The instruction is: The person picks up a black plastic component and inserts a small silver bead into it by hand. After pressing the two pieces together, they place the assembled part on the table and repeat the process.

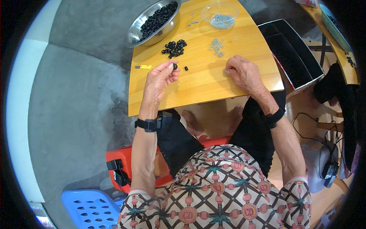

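Left hand [162,78] pinching a small black knob [175,66] in its fingertips, well inside the front edge of the table [209,87]; right hand [246,76] on the other side, fingers curled, can't tell if they're holding anything; open wood between, past one loose black piece [186,68], black pile [175,49] and metal pins [217,46] beyond

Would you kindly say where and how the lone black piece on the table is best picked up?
Best pinch the lone black piece by its sides, probably coming from the right with the right hand: it is small and stubby, with bare tabletop there, while the left hand crowds its left.
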A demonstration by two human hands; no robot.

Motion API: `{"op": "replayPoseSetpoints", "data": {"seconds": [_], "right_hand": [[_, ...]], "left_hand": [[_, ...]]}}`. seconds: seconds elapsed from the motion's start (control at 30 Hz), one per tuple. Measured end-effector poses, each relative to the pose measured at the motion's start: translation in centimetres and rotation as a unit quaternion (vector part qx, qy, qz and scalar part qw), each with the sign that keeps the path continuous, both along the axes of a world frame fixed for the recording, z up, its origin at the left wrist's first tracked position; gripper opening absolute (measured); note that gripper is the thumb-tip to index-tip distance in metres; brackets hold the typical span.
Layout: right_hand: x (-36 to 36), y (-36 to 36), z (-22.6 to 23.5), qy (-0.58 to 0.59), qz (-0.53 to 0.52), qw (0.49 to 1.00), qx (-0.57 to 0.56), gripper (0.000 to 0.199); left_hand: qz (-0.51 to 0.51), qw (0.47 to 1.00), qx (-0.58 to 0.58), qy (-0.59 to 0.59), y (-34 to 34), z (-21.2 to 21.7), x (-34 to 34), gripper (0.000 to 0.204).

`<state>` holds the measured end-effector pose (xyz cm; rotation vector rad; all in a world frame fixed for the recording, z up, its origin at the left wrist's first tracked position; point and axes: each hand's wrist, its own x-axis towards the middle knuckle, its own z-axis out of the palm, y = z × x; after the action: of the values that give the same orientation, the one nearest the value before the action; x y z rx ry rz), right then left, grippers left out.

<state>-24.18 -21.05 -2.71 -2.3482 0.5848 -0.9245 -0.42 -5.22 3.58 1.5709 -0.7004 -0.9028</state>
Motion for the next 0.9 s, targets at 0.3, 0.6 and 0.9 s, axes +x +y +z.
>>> {"op": "replayPoseSetpoints", "data": {"seconds": [0.3, 0.6, 0.9], "right_hand": [[-0.2, 0.3, 0.2, -0.031, 0.012, 0.999, 0.006, 0.008], [-2.2, 5.5, 2.0, -0.147, 0.059, 0.969, 0.188, 0.012], [-3.3, 9.6, 4.6, -0.194, 0.073, 0.974, 0.096, 0.012]], "left_hand": [[-0.04, 0.977, -0.079, 0.192, 2.7, 1.1, -5.9, 0.027], [-0.061, 0.971, -0.098, 0.209, 4.2, 0.7, -7.8, 0.027], [-0.084, 0.969, -0.089, 0.212, 4.9, 0.3, -11.0, 0.026]]}}
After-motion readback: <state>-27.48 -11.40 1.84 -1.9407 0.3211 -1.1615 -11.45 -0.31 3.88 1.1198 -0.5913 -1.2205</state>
